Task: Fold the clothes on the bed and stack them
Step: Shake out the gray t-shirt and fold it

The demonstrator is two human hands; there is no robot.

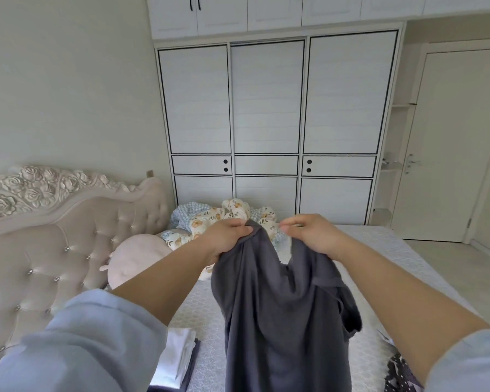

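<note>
A dark grey garment (277,315) hangs in the air over the bed (379,267), held up by both hands. My left hand (227,239) grips one upper corner of it, my right hand (311,233) grips the other, and the cloth sags between them. At the lower left lies a stack of folded clothes (178,360), white on top of dark pieces. A dark spotted garment (399,374) lies unfolded at the lower right edge.
A crumpled floral and checked quilt (232,216) is bunched at the far side of the bed. A pale pink round pillow (136,258) lies by the tufted headboard (54,250). White wardrobe (269,131) stands behind, a door (453,148) at right.
</note>
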